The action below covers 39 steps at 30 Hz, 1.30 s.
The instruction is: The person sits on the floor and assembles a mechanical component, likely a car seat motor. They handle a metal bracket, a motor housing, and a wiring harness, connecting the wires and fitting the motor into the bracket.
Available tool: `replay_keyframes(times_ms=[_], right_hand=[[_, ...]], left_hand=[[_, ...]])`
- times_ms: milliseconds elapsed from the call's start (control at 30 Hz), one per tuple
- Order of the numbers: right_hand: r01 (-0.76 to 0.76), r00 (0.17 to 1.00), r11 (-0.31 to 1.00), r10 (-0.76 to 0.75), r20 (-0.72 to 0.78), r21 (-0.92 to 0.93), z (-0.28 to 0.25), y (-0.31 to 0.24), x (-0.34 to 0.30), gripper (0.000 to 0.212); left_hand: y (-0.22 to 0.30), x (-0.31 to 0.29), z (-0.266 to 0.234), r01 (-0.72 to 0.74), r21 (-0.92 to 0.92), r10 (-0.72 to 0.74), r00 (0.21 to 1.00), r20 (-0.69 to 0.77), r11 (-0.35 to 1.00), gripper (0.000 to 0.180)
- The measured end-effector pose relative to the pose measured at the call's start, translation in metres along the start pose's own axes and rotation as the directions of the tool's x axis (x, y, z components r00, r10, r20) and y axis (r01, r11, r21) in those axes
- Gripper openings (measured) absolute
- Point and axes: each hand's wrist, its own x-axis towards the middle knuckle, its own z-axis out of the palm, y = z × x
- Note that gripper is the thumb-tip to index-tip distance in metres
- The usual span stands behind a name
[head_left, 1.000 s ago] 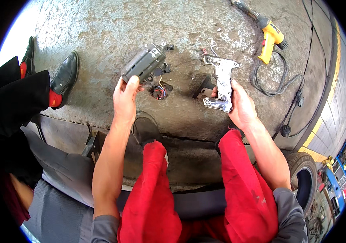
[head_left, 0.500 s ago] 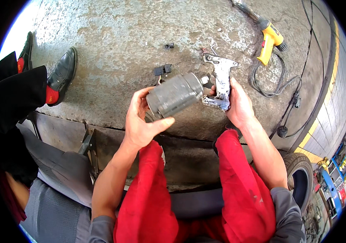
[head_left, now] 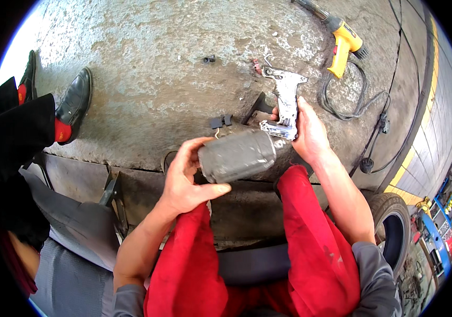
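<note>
My left hand (head_left: 186, 177) is wrapped round the rear end of a dark grey cylindrical tool body (head_left: 238, 157), which looks like a motor housing. A short metal shaft sticks out of its right end, close below the part in my other hand. My right hand (head_left: 311, 129) grips a scuffed, whitish pistol-grip housing (head_left: 287, 98) by its lower right side; only part of the fingers shows behind it. Beyond the cylinder is a small black switch-like piece (head_left: 220, 121) with a thin wire. A black angular part (head_left: 258, 107) lies beside the pistol-grip housing.
A yellow heat gun (head_left: 345, 47) with a coiled grey cord (head_left: 363, 108) lies on the worn concrete at upper right. A small black piece (head_left: 209, 59) sits farther off. Another person's black shoe (head_left: 75, 104) is at left. A tire (head_left: 392, 227) stands at right.
The grey cylinder has come nearer to me and slightly right, its shaft end now below the pistol-grip housing. My right hand still holds that housing. The whole view has shifted a little.
</note>
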Motion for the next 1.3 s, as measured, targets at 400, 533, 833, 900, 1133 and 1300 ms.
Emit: replay_keyframes(times_ms=[400,533,833,900,1133,1300], right_hand=[[0.001,1.000,0.999,-0.001,0.012,-0.032,0.004,0.000,-0.001,0.047],[-0.008,1.000,0.999,0.009,0.017,-0.032,0.008,0.000,-0.001,0.048],[-0.008,1.000,0.998,0.010,0.029,-0.055,0.012,0.001,-0.002,0.048],[-0.009,1.000,0.998,0.010,0.027,-0.058,0.012,0.000,-0.003,0.048],[-0.015,1.000,0.998,0.016,0.016,-0.065,0.012,0.001,-0.002,0.048],[-0.015,1.000,0.997,0.016,0.013,-0.069,0.013,0.001,-0.002,0.048]], left_hand=[[-0.028,0.064,-0.104,-0.137,-0.328,0.052,0.965,-0.257,0.935,0.044],[-0.037,0.079,-0.125,-0.111,-0.359,-0.006,0.951,-0.308,0.927,0.040],[-0.045,0.095,-0.141,-0.054,-0.365,-0.081,0.935,-0.346,0.929,0.039],[-0.043,0.096,-0.138,-0.040,-0.368,-0.089,0.941,-0.327,0.929,0.039],[-0.040,0.090,-0.137,-0.019,-0.320,-0.095,0.937,-0.337,0.947,0.038],[-0.036,0.091,-0.127,-0.022,-0.247,-0.082,0.912,-0.401,0.969,0.032]])
